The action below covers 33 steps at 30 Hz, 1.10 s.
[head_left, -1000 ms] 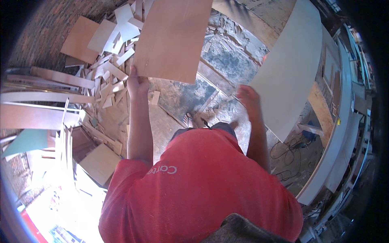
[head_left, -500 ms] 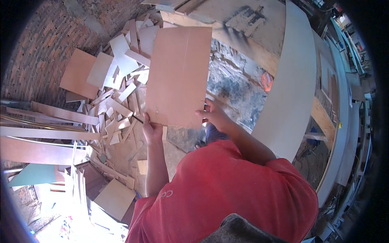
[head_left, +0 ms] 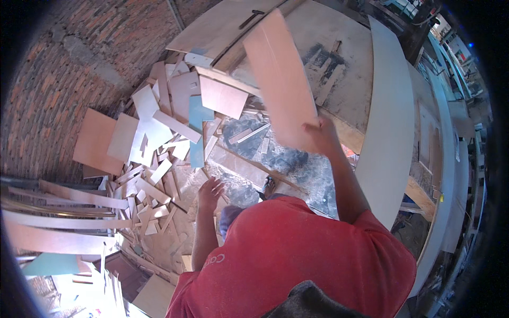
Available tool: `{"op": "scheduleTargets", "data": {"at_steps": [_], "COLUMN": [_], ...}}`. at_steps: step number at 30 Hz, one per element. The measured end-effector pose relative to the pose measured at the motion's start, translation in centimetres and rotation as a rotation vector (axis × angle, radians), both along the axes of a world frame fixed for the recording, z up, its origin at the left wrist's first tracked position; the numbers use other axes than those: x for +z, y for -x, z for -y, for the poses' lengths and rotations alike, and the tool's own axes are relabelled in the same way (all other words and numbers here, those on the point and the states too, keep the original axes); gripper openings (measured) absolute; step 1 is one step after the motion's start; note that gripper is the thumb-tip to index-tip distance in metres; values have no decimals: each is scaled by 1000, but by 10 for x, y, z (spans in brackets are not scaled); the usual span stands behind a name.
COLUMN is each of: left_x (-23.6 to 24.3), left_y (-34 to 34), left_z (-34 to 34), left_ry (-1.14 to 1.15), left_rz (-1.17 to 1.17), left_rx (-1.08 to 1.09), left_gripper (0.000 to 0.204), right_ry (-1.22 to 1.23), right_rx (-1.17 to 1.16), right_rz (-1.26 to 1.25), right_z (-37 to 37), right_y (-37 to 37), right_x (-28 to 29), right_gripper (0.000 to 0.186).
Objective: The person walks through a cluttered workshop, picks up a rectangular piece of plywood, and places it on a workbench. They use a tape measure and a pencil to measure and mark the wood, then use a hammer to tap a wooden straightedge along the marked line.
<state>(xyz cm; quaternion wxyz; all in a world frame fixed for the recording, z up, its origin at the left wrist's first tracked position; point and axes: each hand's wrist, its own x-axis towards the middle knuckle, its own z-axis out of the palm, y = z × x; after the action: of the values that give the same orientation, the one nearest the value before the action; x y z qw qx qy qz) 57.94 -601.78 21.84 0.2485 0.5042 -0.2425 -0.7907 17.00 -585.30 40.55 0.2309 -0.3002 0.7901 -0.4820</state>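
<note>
From my remote station I log the right hand [head_left: 324, 137] grasping the tan board [head_left: 281, 79] by its near right corner; the board slants away from the person, its far part overlapping the dusty worktop [head_left: 350, 47] in my view. I note the left hand [head_left: 210, 193] released, fingers loosely extended, apart from the board and near the scrap wood pile [head_left: 160, 171].

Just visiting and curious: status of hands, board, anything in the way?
Right hand gripping brown rectangular board. Left hand empty, open. Scrap-wood pile to the left.
</note>
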Motion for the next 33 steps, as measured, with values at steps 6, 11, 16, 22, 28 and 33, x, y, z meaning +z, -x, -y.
{"op": "scheduleTargets", "data": {"at_steps": [6,11,16,22,28,33], "left_x": [10,2,32,73,66,71], "left_y": [63,133,249,376,445,483], "left_z": [70,139,204,227,201,142], "left_ry": [53,287,1054,1358,1387,1426], "left_rz": [274,372,495,48,-188,-278], "left_rx": [-31,-204,-602,-983,-1209,-1358], "left_gripper": [32,22,20,18,12,11], "right_ry": [-407,-539,-560,-611,-993,-1198], "right_rx": [-25,74,8,-417,-1100,-1306], "right_rz": [-927,-1069,-913,-554,-278,-88], "right_z": [72,104,113,77,-17,-102], "right_y": [131,183,152,77,-7,-22], "right_x": [2,-107,-134,-154,-175,-145], "right_gripper": [44,51,56,66,75,85]}}
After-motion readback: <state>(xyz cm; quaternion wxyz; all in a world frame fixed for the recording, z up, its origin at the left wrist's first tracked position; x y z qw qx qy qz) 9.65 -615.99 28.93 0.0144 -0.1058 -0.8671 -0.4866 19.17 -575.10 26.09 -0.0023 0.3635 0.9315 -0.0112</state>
